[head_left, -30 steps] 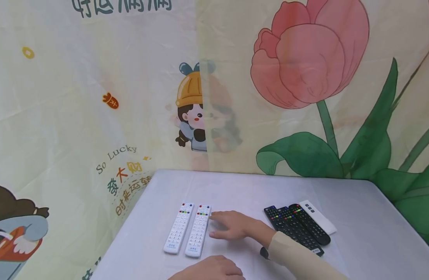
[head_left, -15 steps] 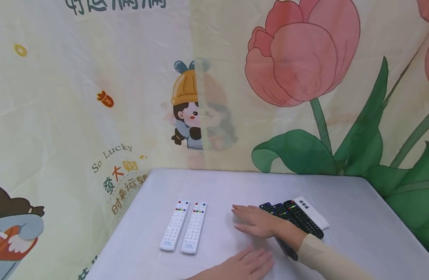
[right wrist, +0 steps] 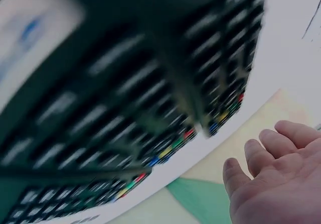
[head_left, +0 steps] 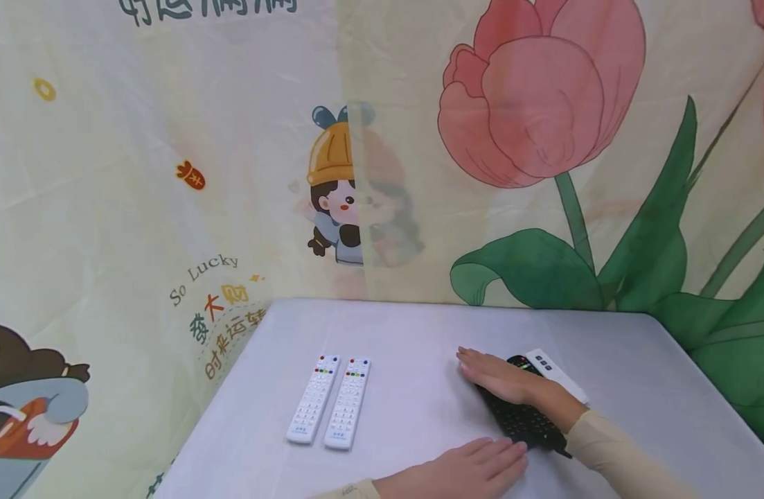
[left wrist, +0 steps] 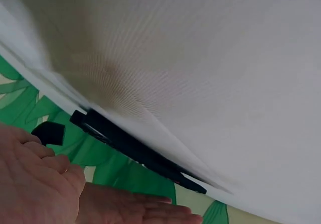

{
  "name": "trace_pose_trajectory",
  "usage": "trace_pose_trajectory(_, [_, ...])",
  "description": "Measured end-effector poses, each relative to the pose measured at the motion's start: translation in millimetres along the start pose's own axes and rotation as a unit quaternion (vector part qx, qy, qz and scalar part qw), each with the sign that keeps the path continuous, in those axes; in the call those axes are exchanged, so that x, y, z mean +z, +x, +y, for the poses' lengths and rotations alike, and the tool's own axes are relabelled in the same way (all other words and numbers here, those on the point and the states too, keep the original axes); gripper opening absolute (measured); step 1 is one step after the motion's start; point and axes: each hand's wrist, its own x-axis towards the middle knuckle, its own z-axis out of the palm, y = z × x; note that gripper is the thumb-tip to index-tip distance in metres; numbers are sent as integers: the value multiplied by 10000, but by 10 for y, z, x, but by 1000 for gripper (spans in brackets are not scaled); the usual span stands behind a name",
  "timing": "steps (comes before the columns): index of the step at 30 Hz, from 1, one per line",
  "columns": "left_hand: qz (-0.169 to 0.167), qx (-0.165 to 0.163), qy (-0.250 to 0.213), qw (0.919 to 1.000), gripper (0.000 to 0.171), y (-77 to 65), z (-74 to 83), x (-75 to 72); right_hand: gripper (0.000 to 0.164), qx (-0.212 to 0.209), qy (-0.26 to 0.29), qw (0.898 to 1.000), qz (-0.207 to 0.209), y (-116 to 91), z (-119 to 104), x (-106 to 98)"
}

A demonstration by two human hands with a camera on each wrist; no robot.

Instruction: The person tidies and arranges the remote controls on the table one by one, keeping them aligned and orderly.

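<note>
My right hand [head_left: 500, 378], fingers straight, lies over the upper end of a group of black remote controls [head_left: 521, 419] at the right of the table and hides part of them. In the right wrist view the black remotes [right wrist: 125, 98] lie side by side, with coloured buttons. My left hand [head_left: 481, 468] is flat with fingers extended, its fingertips by the lower end of the group. Whether either hand touches them I cannot tell. A white remote control [head_left: 562, 378] lies along the group's right side.
Two white remote controls, one at the left [head_left: 314, 400] and one beside it [head_left: 347, 404], lie nearly parallel on the left of the white-covered table [head_left: 406, 333]. A printed curtain [head_left: 406, 152] hangs behind the table's far edge.
Both hands have moved right, the right hand away from beside the two white remotes and over the black ones. The black remotes look pushed closer together. The two left remotes stay put.
</note>
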Motion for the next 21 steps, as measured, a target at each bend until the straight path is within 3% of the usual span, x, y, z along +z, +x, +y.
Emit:
trace_pose_trajectory(8, [-257,203,-237,9992,74,221,-6,82,72,231,-200,9994,-150,-8,183,38])
trace_pose_trajectory(11, [-191,221,96,9995,75,296,5,70,75,247,-378,9987,-217,2,230,70])
trace_pose_trajectory(17, [-460,68,328,9984,78,421,-10,13,78,423,-374,9982,-210,0,220,79])
trace_pose_trajectory(21, [-306,17,668,9973,81,453,-9,22,76,459,-398,9979,-220,-2,210,94])
